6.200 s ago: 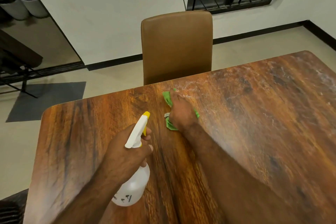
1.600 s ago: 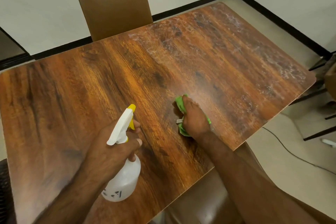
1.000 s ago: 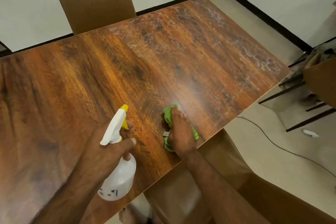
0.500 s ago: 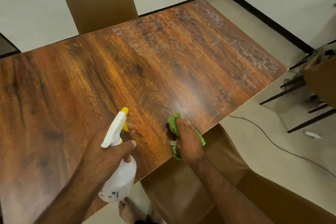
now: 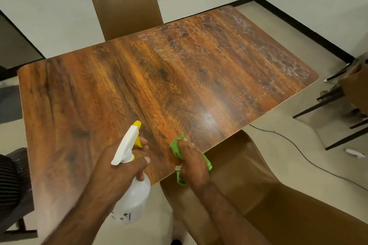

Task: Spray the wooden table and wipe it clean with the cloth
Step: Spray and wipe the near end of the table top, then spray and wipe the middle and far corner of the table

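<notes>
Right hand (image 5: 194, 167) lies knuckles-up over a bunched bright green cloth (image 5: 176, 146), fingers curled round it, pressing it onto the wooden table (image 5: 139, 85) at its near edge, about five o'clock; a small white tag pokes out on the cloth's left side. Left hand (image 5: 117, 171) grips a translucent white spray bottle (image 5: 133, 205) by the neck at about seven o'clock, its yellow-tipped white trigger head pointing toward twelve. A whitish streaky film (image 5: 249, 45) covers the tabletop from twelve round to two o'clock. A brown chair (image 5: 125, 8) stands at eleven.
</notes>
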A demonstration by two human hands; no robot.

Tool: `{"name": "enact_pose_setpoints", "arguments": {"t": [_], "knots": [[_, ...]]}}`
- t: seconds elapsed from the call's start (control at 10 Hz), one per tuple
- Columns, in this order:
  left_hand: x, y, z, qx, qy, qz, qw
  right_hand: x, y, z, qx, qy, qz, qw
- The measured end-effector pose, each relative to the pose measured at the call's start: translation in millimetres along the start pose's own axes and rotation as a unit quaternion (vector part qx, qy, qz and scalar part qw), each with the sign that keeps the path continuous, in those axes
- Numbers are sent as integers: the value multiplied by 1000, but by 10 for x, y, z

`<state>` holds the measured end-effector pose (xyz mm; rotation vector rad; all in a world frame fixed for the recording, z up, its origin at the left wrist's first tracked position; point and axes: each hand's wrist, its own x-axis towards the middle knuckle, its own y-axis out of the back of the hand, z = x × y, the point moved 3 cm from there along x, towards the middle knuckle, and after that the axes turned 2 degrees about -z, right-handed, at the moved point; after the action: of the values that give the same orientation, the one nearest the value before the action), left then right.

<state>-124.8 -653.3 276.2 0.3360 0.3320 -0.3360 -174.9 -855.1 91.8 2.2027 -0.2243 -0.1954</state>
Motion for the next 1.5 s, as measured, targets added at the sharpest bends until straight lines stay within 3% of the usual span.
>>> {"name": "enact_pose_setpoints", "arguments": {"t": [0.2,0.3,0.4,0.5,0.6,1.1,1.5], "knots": [[-450,185,-58,53,-1,44,998,-524,-243,-814,124,8,-138,983],[-711,327,-154,37,9,50,998,-781,-175,-903,238,-86,-116,960],[-1022,459,-121,38,10,84,996,-1129,-63,-967,388,-185,-95,898],[-1365,542,-56,28,17,93,995,-1472,130,-1024,504,-227,-62,831],[-1657,597,-63,8,44,110,993,-1787,347,-1118,529,-230,-63,814],[-2705,199,221,4,45,128,991,-2658,1573,-981,407,-212,-17,888],[-3416,-1168,619,-3,-32,149,988,-2865,2974,-87,335,-133,-26,932]]}}
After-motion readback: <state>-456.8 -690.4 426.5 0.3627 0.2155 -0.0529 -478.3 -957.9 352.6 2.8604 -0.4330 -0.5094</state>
